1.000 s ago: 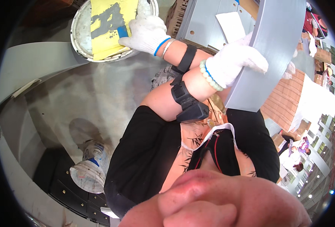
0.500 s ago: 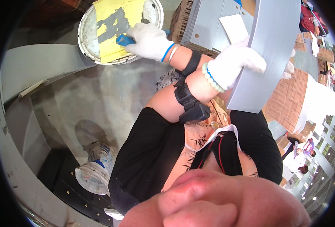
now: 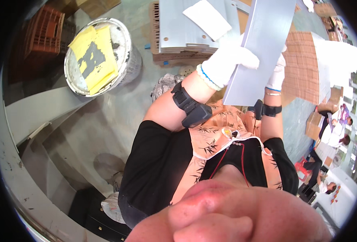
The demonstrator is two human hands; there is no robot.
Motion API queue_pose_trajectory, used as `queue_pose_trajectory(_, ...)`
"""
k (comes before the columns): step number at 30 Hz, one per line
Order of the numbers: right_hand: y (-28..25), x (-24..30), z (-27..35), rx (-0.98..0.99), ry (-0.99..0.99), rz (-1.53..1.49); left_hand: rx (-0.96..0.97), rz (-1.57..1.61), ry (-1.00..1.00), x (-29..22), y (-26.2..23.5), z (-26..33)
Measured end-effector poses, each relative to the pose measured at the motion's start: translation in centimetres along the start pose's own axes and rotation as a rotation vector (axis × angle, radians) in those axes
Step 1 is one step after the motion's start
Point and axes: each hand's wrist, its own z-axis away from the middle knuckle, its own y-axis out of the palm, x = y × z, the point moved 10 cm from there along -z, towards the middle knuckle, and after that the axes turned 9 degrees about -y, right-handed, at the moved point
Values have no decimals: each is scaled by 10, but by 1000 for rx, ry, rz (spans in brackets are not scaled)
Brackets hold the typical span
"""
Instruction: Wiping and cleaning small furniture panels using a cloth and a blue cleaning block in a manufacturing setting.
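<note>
A long grey board (image 3: 269, 34) stands tilted in front of me. My left hand (image 3: 229, 62), in a white glove, grips its left edge, the thumb across the face and the other fingers hidden. Beside the board's right edge is my right hand (image 3: 278, 72), gloved too, its fingers curled and partly covered by the board. Whatever it holds is out of sight. To the left, a yellow sheet (image 3: 108, 64) smeared with grey paste (image 3: 93, 60) lies on the lid of a white bucket (image 3: 135, 66).
Behind the board, grey panels (image 3: 172, 20) are stacked on a brown crate, with a white pad (image 3: 207, 19) on top. Brown slatted-looking sheets (image 3: 301, 68) form a pile at right. An orange-brown crate (image 3: 45, 30) stands far left. Several people are in the right background.
My right hand, which held a blue-handled tool over the yellow sheet, has swung right to the board's right edge. The left hand keeps its grip on the board. My view has shifted.
</note>
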Motion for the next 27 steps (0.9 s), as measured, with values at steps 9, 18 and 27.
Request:
queue_pose_trajectory(9, -140, -15, 96, -439, 168, -579, 95, 182, -365, 84, -4, -15)
queue_pose_trajectory(18, -187, -16, 155, -462, -3, -1047, 14, 10, -692, 170, -15, -12)
queue_pose_trajectory(27, -189, 90, 185, -607, -331, -933, 88, -142, -825, 204, -10, 5)
